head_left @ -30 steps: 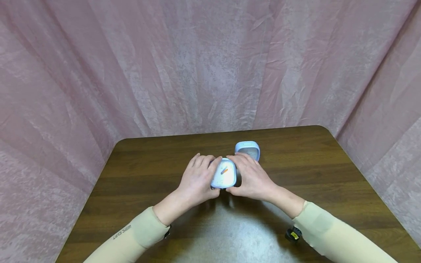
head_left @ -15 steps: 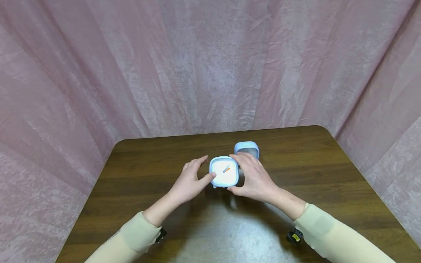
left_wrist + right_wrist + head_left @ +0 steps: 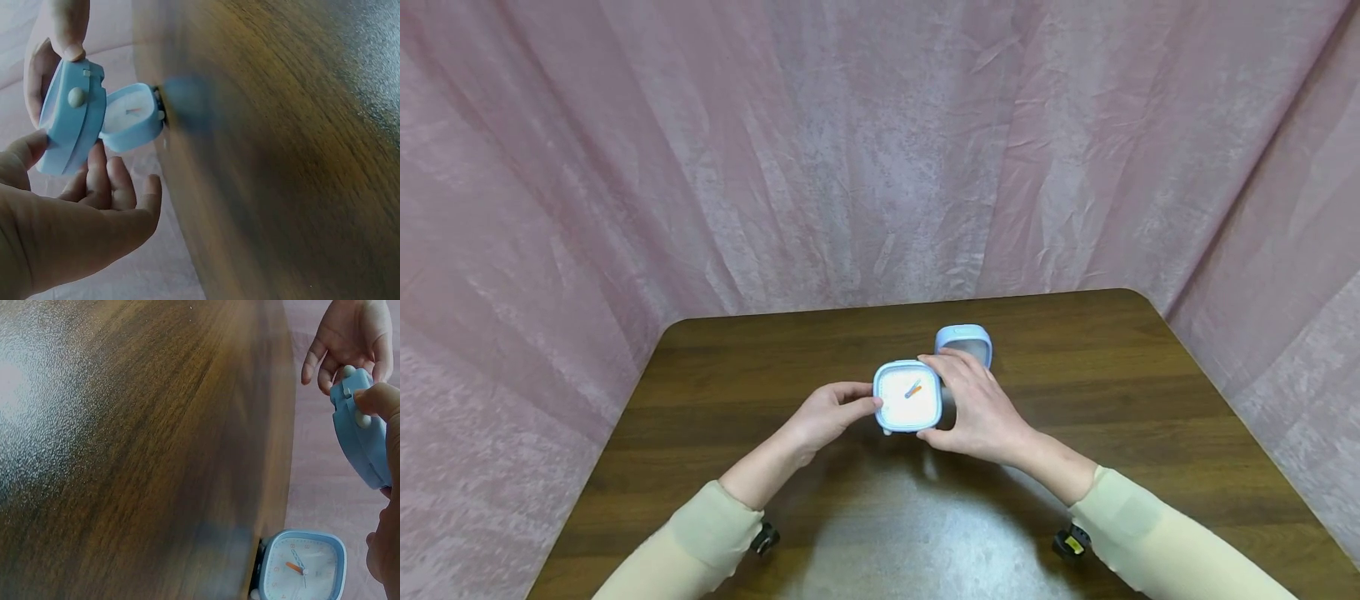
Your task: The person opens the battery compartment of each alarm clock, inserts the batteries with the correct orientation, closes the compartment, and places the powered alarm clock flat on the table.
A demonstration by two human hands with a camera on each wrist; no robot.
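Both hands hold a light blue, rounded-square alarm clock (image 3: 907, 397) with a white face and an orange hand. It is raised above the table, its face turned up toward the head camera. My left hand (image 3: 822, 417) pinches its left edge, thumb at the front, fingers behind. My right hand (image 3: 981, 404) grips the right side, thumb at the bottom edge and fingers at the top. Small cream-coloured knobs show on its underside in the left wrist view. Behind the right hand stands a second light blue alarm clock (image 3: 964, 339), partly hidden in the head view; its dial (image 3: 303, 569) shows in the right wrist view.
The brown wooden table (image 3: 760, 358) has rounded far corners and a glossy glare patch near the front. Pink velvet curtains (image 3: 865, 150) hang behind and at both sides. Black wrist devices (image 3: 1071, 542) sit under the sleeves.
My left hand has come off the clock's top-left side, moved down and left, and now pinches the left edge. The clock has shifted slightly left. My right hand keeps its grip.
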